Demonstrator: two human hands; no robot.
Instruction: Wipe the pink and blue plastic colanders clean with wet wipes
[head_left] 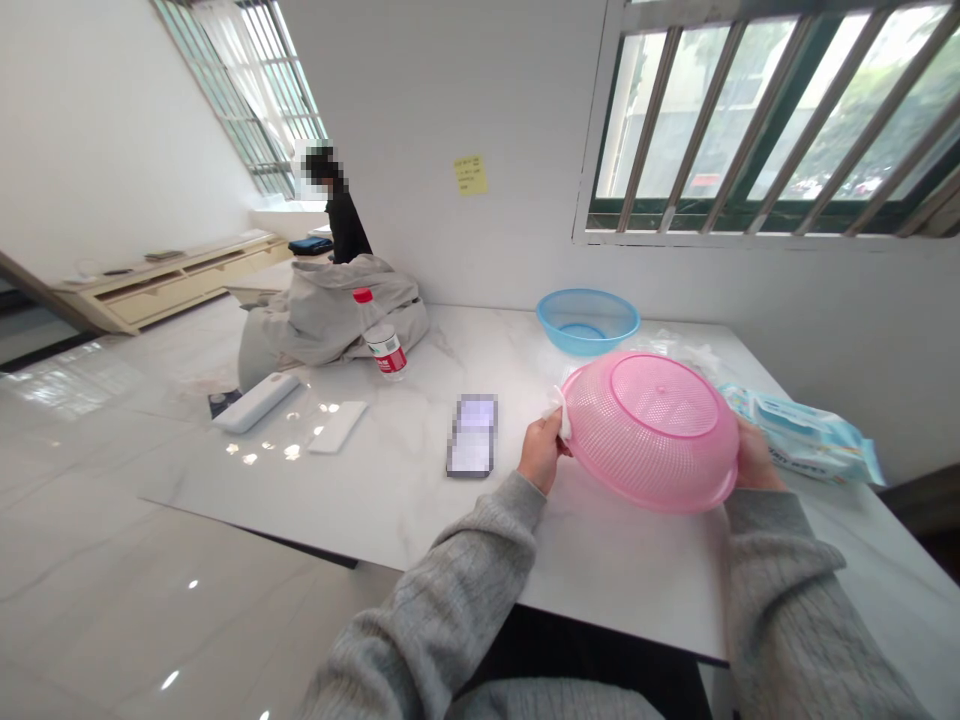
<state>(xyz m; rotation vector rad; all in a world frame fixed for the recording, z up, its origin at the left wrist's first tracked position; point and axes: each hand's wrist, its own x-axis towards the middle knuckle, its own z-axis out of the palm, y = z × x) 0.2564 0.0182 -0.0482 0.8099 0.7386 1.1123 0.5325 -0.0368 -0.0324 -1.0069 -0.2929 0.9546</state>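
squarely between the two hands, the pink basket [651,430] is held over the worktop [420,515], base turned up toward the camera, its long axis running from one hand to the other and dipping a little to the right. neither hand is clearly nearer. the left hand [541,452] is closed on the rim, with something white, perhaps a tissue [557,405], pinched there; the right hand [757,458] touches the opposite side, fingers hidden, so i cannot tell how closed it is.
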